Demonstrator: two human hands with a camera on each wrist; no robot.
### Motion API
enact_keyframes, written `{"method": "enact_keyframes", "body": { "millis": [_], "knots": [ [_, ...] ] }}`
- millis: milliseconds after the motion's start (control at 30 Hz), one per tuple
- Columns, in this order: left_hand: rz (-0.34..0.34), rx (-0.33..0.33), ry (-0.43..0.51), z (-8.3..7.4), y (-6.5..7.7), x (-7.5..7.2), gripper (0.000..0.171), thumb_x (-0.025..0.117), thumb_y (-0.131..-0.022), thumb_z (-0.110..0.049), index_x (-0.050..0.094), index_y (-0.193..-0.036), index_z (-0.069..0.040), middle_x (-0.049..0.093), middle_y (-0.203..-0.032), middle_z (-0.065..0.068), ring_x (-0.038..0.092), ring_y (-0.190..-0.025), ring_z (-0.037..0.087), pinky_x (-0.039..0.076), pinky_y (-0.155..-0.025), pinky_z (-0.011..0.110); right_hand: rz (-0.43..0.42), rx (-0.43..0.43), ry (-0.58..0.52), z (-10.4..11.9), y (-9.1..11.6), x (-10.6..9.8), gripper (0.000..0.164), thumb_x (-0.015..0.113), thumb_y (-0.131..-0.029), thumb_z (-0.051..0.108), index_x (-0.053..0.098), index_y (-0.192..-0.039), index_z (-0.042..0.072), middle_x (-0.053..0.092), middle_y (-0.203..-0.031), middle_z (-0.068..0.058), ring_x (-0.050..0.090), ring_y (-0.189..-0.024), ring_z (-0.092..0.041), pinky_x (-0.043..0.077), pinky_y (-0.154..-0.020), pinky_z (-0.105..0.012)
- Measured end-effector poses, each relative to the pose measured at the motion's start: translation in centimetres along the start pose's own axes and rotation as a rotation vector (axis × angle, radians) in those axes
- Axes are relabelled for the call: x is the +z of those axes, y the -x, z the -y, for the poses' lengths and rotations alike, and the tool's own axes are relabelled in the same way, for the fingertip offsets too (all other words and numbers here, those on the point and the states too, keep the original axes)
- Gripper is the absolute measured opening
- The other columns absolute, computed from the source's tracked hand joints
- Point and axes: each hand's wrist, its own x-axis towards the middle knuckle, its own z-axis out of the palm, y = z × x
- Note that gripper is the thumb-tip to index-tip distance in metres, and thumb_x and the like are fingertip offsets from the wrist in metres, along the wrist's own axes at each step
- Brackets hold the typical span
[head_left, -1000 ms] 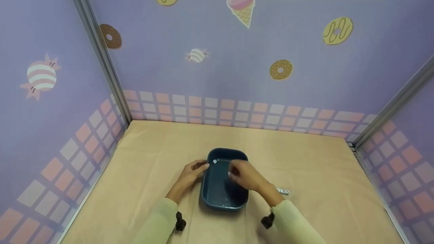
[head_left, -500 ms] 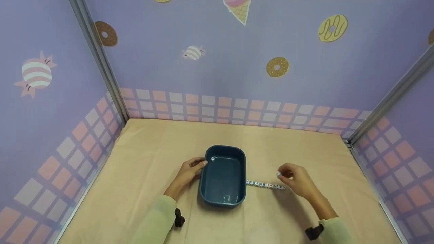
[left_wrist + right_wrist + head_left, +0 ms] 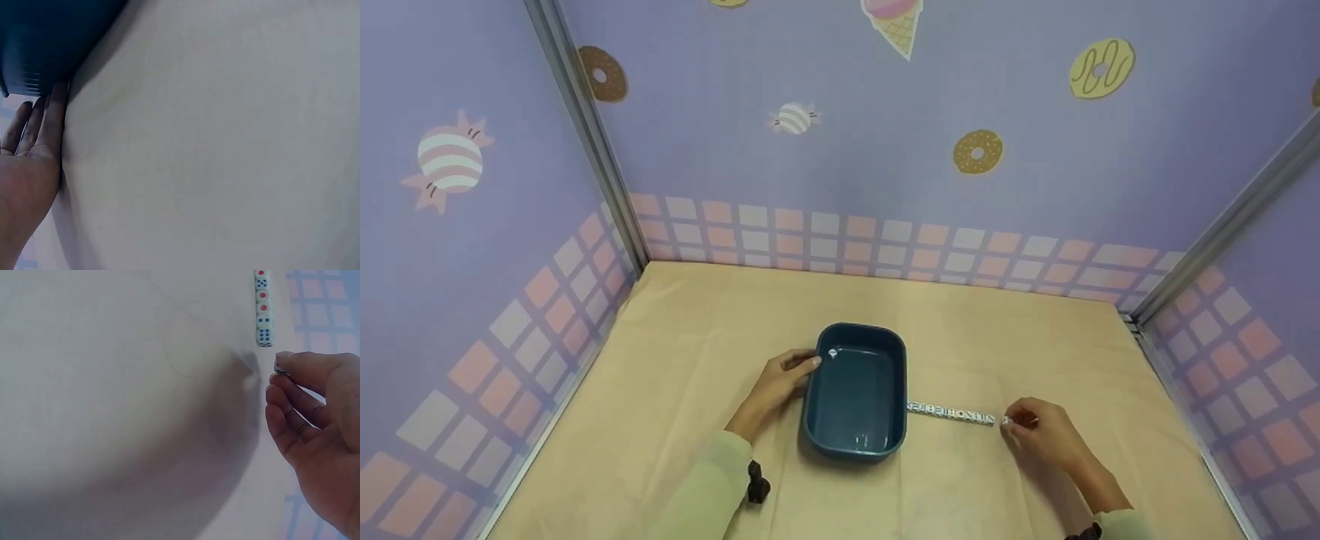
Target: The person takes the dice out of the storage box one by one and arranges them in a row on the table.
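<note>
A dark blue rectangular tray (image 3: 851, 397) sits on the cloth-covered table. My left hand (image 3: 778, 382) rests at its left side, thumb at the rim; in the left wrist view the straight fingers (image 3: 53, 118) reach against the outer wall. White dice (image 3: 952, 413) form a straight row running right from the tray, with red and blue pips visible in the right wrist view. My right hand (image 3: 1046, 431) pinches one die (image 3: 280, 367) between thumb and fingertips, just off the row's right end.
A small white spot (image 3: 832, 352) shows inside the tray's far left corner. Purple walls (image 3: 840, 150) with printed sweets enclose the back and both sides of the table. The beige cloth (image 3: 720, 315) has slight creases.
My right hand has gone from over the tray to the right, then down toward the row's right end, carrying a die. My left hand and the tray stay put.
</note>
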Motion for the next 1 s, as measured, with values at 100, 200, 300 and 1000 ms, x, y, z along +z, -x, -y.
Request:
{"method": "enact_keyframes", "body": {
  "millis": [100,200,300,1000],
  "knots": [
    [0.008,-0.003,0.002,0.0,0.1,0.0,0.054,0.073,-0.103,-0.034,0.06,-0.146,-0.003,0.064,-0.14,0.019,0.068,-0.121,0.034,0.061,-0.092,0.037,0.008,0.0,-0.009,0.0,-0.1,0.4,0.012,0.079,-0.095,0.002,0.074,-0.102,0.011,0.071,-0.096,0.002,0.066,-0.09,-0.016,0.057,-0.079,-0.029],
    [0.011,-0.004,0.021,0.1,0.0,-0.1,0.054,0.073,-0.103,-0.033,0.059,-0.146,-0.003,0.063,-0.141,0.02,0.067,-0.123,0.036,0.061,-0.091,0.037,0.017,-0.007,0.0,0.1,-0.4,0.7,0.012,0.079,-0.094,0.001,0.074,-0.102,0.01,0.071,-0.096,0.002,0.066,-0.089,-0.016,0.058,-0.078,-0.029],
    [0.013,-0.004,0.028,0.1,0.0,-0.1,0.053,0.073,-0.103,-0.033,0.06,-0.146,-0.003,0.064,-0.14,0.019,0.067,-0.122,0.035,0.061,-0.091,0.037,0.022,-0.014,0.02,0.2,-0.6,0.8,0.013,0.079,-0.094,0.001,0.075,-0.102,0.01,0.07,-0.096,0.002,0.065,-0.089,-0.015,0.057,-0.078,-0.029],
    [0.002,0.003,0.0,0.1,0.1,0.0,0.055,0.073,-0.103,-0.033,0.059,-0.147,-0.003,0.063,-0.142,0.015,0.065,-0.127,0.033,0.059,-0.096,0.039,0.013,-0.056,0.019,0.4,-0.6,1.3,0.014,0.079,-0.092,-0.003,0.074,-0.102,0.006,0.069,-0.094,-0.002,0.062,-0.083,-0.015,0.054,-0.069,-0.026]
  ]
}}
